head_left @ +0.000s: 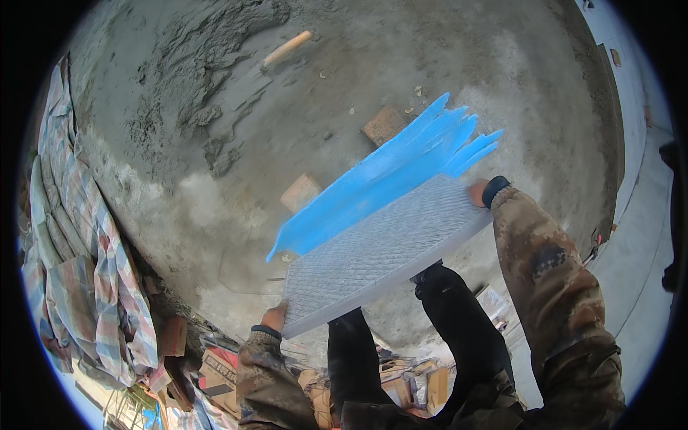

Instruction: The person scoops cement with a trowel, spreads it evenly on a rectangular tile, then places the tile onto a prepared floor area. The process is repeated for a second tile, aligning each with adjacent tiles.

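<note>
Tile [380, 251] between left hand [274, 316] and right hand [478, 192], each gripping one end; blue sheet [358, 197] along its far edge; blocks [385, 125] lie beyond.

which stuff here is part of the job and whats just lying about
Likely part of the job:
slab, in the left grip and right grip
blue strip
mortar
tool, pale handle showing

Likely just lying about:
striped tarp
cardboard box
</note>
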